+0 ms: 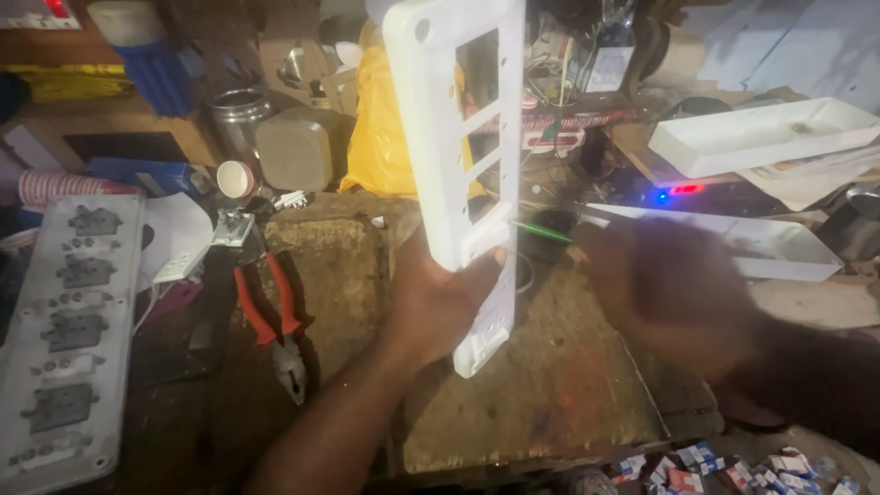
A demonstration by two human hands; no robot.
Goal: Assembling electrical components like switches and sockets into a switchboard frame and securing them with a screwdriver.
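Note:
My left hand [438, 298] grips a long white plastic board frame [442, 137] with several rectangular cut-outs, holding it upright on its lower end above the worn wooden block [541, 385]. My right hand [674, 289], blurred, holds a thin green-handled screwdriver [543, 232] whose tip points left at the frame's right edge.
Red-handled pliers [275, 321] lie left of the block. A grey board with several sockets and switches [69, 339] lies at far left. White plastic box covers [761, 137] rest at right. A yellow bag [380, 128], a steel tin [240, 115] and small boxes [724, 467] crowd the bench.

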